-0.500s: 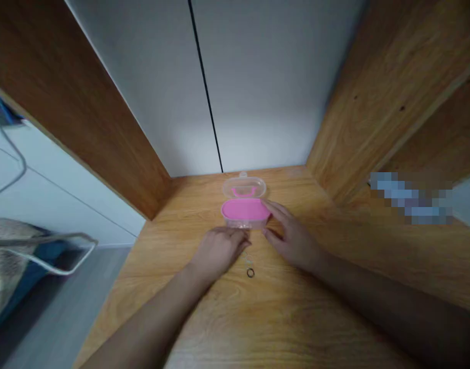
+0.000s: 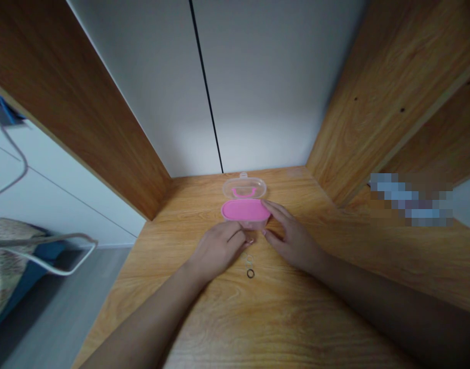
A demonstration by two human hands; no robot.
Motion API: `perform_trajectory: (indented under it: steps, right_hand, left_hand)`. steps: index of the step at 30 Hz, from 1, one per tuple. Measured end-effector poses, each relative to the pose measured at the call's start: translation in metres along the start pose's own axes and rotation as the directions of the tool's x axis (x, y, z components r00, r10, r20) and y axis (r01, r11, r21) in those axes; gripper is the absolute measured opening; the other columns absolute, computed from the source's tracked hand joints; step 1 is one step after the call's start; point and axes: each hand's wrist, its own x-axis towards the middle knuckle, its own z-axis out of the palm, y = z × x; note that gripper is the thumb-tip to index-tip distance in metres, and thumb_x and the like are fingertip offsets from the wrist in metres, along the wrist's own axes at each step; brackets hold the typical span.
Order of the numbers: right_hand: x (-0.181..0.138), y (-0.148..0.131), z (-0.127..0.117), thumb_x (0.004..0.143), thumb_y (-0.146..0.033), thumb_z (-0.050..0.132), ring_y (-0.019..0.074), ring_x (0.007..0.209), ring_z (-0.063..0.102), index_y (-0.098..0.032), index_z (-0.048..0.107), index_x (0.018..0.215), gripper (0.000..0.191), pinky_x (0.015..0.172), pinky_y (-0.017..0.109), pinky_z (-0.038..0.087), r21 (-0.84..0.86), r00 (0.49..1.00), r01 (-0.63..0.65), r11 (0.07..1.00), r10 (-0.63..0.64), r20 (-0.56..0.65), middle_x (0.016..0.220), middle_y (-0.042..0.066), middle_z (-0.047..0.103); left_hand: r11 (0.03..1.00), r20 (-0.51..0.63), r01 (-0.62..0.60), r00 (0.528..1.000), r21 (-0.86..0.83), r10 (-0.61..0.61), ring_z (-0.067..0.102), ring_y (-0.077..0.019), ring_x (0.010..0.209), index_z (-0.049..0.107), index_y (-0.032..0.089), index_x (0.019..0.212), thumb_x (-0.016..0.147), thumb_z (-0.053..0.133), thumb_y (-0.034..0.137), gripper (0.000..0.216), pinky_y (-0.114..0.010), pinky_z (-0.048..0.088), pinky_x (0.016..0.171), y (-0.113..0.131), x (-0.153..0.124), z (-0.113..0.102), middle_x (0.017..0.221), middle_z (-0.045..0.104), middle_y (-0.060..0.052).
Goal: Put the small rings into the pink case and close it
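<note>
A small clear plastic box [image 2: 254,224] with a pink inner cover [image 2: 244,209] stands on the wooden surface, its clear lid [image 2: 244,182] with a pink handle swung back behind it. My right hand [image 2: 292,236] grips the box's right end, fingertips on the pink cover's edge and thumb by the front wall. In front of the box, my left hand [image 2: 221,247] is closed, thumb and fingers pinched together low over the wood; a small pinkish bit shows at the fingertips, too small to name. Nearer to me lie a pale thin ring [image 2: 249,260] and a black ring [image 2: 251,273].
Wooden panels rise at the left [image 2: 85,113] and right [image 2: 373,97], with a white wall [image 2: 265,102] behind the box. A blurred-out item [image 2: 409,200] lies at the right. Beyond the left edge are a white rack [image 2: 58,270] and patterned cloth [image 2: 6,266].
My left hand has shifted slightly, its knuckles now higher against the box front and its fingertips showing more. The right hand, box and black ring stay in place.
</note>
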Motion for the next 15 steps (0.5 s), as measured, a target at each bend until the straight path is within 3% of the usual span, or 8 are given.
perform_trajectory:
  steps: [3, 8, 15]
  right_hand:
    - [0.0, 0.0, 0.0, 0.085, -0.017, 0.058, 0.0285, 0.142, 0.044, -0.026, 0.038, 0.154, 0.072, 0.121, 0.053, 0.035, -0.001, 1.0, -0.01, 1.0, 0.01, 0.008, 0.155, 0.01, 0.044]
    - [0.001, -0.003, -0.003, 0.085, -0.017, 0.058, 0.0278, 0.141, 0.046, -0.024, 0.04, 0.152, 0.07, 0.12, 0.052, 0.036, -0.012, 0.999, -0.026, 1.0, 0.026, 0.019, 0.155, 0.011, 0.044]
    - [0.0, -0.003, -0.003, 0.084, -0.018, 0.059, 0.0277, 0.14, 0.047, -0.023, 0.043, 0.151, 0.068, 0.12, 0.052, 0.036, -0.004, 1.0, -0.027, 1.0, 0.027, 0.012, 0.152, 0.011, 0.048]
  left_hand:
    - [1.0, -0.205, 0.005, 0.979, 0.004, -0.004, 0.065, -0.0173, 0.085, 0.062, 0.017, 0.098, 0.097, 0.058, 0.021, 0.006, -0.029, 0.053, 0.072, -0.001, -0.002, -0.007, 0.1, 0.072, -0.009]
    - [0.988, -0.381, 0.124, 0.912, -0.093, -0.15, 0.067, -0.0155, 0.086, 0.063, 0.019, 0.101, 0.091, 0.064, 0.009, 0.013, -0.03, 0.052, 0.079, -0.013, -0.007, -0.012, 0.094, 0.075, -0.005]
    - [0.958, -0.413, 0.265, 0.865, -0.104, -0.284, 0.065, -0.0149, 0.079, 0.072, 0.021, 0.099, 0.092, 0.067, 0.018, 0.01, -0.031, 0.05, 0.072, -0.029, -0.009, -0.01, 0.091, 0.078, -0.003]
